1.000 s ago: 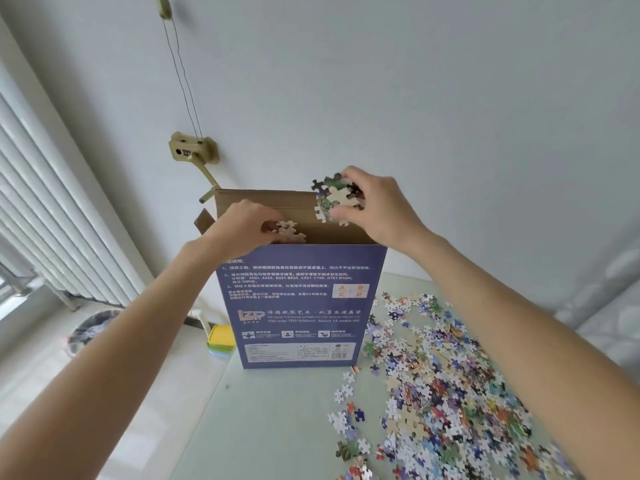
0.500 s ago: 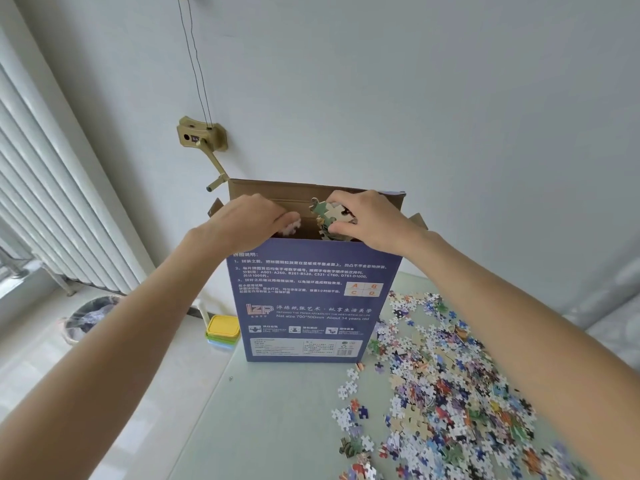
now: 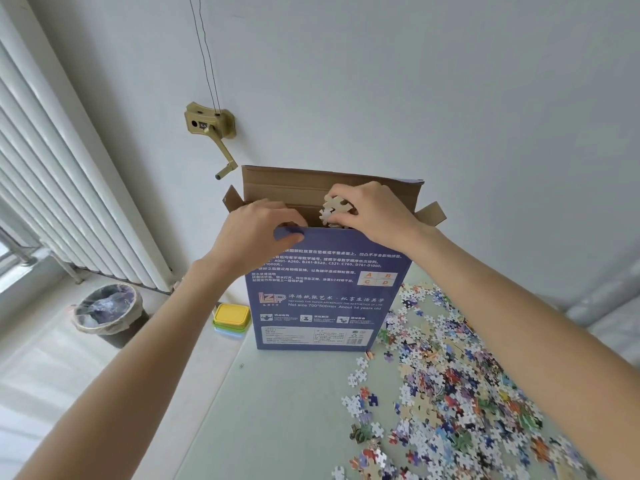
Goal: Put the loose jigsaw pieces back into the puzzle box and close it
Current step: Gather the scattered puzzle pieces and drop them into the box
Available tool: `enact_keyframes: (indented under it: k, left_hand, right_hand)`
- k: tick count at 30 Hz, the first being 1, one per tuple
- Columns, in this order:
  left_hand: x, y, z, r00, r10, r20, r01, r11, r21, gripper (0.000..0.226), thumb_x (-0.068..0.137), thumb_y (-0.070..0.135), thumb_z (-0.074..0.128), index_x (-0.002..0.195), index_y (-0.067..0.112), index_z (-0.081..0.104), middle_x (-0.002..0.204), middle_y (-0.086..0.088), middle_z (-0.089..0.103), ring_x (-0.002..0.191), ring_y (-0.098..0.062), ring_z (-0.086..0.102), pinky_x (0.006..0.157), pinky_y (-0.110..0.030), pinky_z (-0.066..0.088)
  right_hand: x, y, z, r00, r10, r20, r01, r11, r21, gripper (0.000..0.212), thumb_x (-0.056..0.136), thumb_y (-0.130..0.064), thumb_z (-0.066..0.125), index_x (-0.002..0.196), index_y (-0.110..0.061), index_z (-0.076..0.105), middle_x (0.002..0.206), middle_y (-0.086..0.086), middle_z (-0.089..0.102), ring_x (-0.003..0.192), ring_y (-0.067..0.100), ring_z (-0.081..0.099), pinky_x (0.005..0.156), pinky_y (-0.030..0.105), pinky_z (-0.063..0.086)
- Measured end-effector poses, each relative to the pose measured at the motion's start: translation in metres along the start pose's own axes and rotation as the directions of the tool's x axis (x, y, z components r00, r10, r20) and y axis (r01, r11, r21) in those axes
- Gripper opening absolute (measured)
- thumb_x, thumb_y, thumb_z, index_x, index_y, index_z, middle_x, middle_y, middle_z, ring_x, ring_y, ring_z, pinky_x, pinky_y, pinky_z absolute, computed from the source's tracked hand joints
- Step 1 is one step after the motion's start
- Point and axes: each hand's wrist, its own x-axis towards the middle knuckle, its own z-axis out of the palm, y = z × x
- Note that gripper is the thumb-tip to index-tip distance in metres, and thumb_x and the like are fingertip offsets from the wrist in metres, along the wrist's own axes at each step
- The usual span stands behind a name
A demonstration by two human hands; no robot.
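A tall blue puzzle box (image 3: pixel 322 299) stands upright on the pale green table (image 3: pixel 277 410), its brown top flaps open. My left hand (image 3: pixel 256 230) grips the box's front top edge, fingers curled over the rim. My right hand (image 3: pixel 370 211) holds a clump of joined jigsaw pieces (image 3: pixel 334 209), pale backs showing, right at the box's opening. A wide heap of loose jigsaw pieces (image 3: pixel 450 393) covers the table to the right of the box.
A yellow-lidded stack of small containers (image 3: pixel 231 318) sits at the table's far left edge beside the box. On the floor to the left stands a lined waste bin (image 3: pixel 109 315) under a white radiator (image 3: pixel 69 188). A brass crank (image 3: pixel 211 128) is mounted on the wall behind.
My right hand has lowered its clump of pieces from above the box down into the opening. My left hand has dropped its small pieces and now grips the front rim. The view tilted downward.
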Motion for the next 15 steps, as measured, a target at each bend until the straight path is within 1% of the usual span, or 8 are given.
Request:
enact_keyframes:
  k: [3, 5, 7, 10, 11, 13, 14, 15]
  left_hand:
    - [-0.003, 0.002, 0.004, 0.998, 0.013, -0.054, -0.013, 1.0, 0.01, 0.009, 0.082, 0.024, 0.068, 0.09, 0.026, 0.07, 0.084, 0.007, 0.066, 0.076, -0.019, 0.057, 0.059, -0.026, 0.042]
    - [-0.004, 0.003, 0.005, 0.998, 0.005, -0.07, -0.006, 1.0, -0.009, 0.01, 0.082, 0.023, 0.068, 0.091, 0.025, 0.071, 0.085, 0.006, 0.067, 0.076, -0.019, 0.056, 0.06, -0.026, 0.042]
    - [-0.005, 0.005, 0.004, 0.997, -0.011, -0.07, 0.009, 1.0, -0.017, 0.01, 0.082, 0.023, 0.067, 0.092, 0.024, 0.071, 0.086, 0.006, 0.067, 0.078, -0.02, 0.057, 0.062, -0.025, 0.041]
    - [-0.006, 0.008, 0.004, 0.994, -0.037, -0.099, 0.038, 0.999, 0.005, 0.012, 0.084, 0.025, 0.065, 0.095, 0.025, 0.07, 0.088, 0.006, 0.067, 0.081, -0.019, 0.056, 0.064, -0.026, 0.042]
    - [-0.008, 0.011, 0.003, 0.99, -0.043, -0.132, 0.046, 0.999, 0.017, 0.013, 0.085, 0.025, 0.064, 0.096, 0.025, 0.069, 0.088, 0.007, 0.066, 0.083, -0.019, 0.056, 0.064, -0.024, 0.04]
    - [-0.014, 0.021, 0.002, 0.969, -0.028, -0.245, 0.037, 0.999, 0.033, 0.015, 0.086, 0.025, 0.06, 0.099, 0.023, 0.069, 0.089, 0.007, 0.066, 0.085, -0.016, 0.056, 0.066, -0.02, 0.037]
    - [-0.019, 0.03, 0.004, 0.955, -0.012, -0.297, 0.018, 1.0, 0.014, 0.016, 0.088, 0.024, 0.058, 0.099, 0.022, 0.069, 0.089, 0.007, 0.066, 0.085, -0.014, 0.055, 0.067, -0.018, 0.037]
    - [-0.026, 0.039, 0.007, 0.937, 0.004, -0.349, -0.009, 1.0, -0.015, 0.017, 0.089, 0.023, 0.056, 0.099, 0.019, 0.069, 0.089, 0.006, 0.067, 0.084, -0.013, 0.056, 0.068, -0.016, 0.038]
  right_hand:
    - [-0.002, -0.004, 0.003, 1.0, 0.0, -0.014, 0.001, 0.996, 0.088, 0.019, 0.093, -0.032, 0.053, 0.1, -0.018, 0.064, 0.097, -0.001, 0.061, 0.079, 0.013, 0.059, 0.07, 0.031, 0.047]
    - [-0.002, -0.008, 0.005, 0.999, 0.027, -0.027, -0.024, 0.995, 0.098, 0.017, 0.095, -0.025, 0.049, 0.1, -0.017, 0.064, 0.098, 0.0, 0.057, 0.078, 0.013, 0.06, 0.071, 0.03, 0.046]
    - [-0.004, -0.013, 0.008, 0.995, 0.044, -0.087, -0.038, 0.997, 0.072, 0.015, 0.094, -0.021, 0.051, 0.101, -0.017, 0.065, 0.098, 0.0, 0.061, 0.081, 0.012, 0.058, 0.071, 0.026, 0.046]
    - [-0.024, -0.02, 0.009, 0.975, 0.044, -0.218, -0.018, 0.992, 0.122, 0.013, 0.092, -0.02, 0.056, 0.1, -0.016, 0.066, 0.094, -0.002, 0.067, 0.08, 0.008, 0.059, 0.071, 0.026, 0.053]
    - [-0.037, -0.023, 0.01, 0.964, 0.036, -0.262, -0.002, 0.992, 0.13, 0.013, 0.092, -0.019, 0.055, 0.099, -0.016, 0.066, 0.093, -0.003, 0.067, 0.079, 0.007, 0.06, 0.069, 0.023, 0.053]
    - [-0.07, -0.025, 0.014, 0.932, 0.01, -0.362, 0.022, 0.996, 0.086, 0.017, 0.093, -0.018, 0.052, 0.099, -0.014, 0.067, 0.093, -0.003, 0.068, 0.08, 0.005, 0.059, 0.069, 0.012, 0.047]
    - [-0.091, -0.025, 0.018, 0.915, 0.0, -0.404, 0.02, 0.999, 0.046, 0.018, 0.093, -0.017, 0.051, 0.099, -0.012, 0.068, 0.094, -0.002, 0.068, 0.083, 0.007, 0.059, 0.072, 0.011, 0.045]
    - [-0.111, -0.023, 0.024, 0.9, -0.016, -0.435, 0.018, 1.0, 0.002, 0.019, 0.093, -0.015, 0.05, 0.099, -0.011, 0.068, 0.095, -0.001, 0.068, 0.088, 0.01, 0.06, 0.077, 0.014, 0.046]
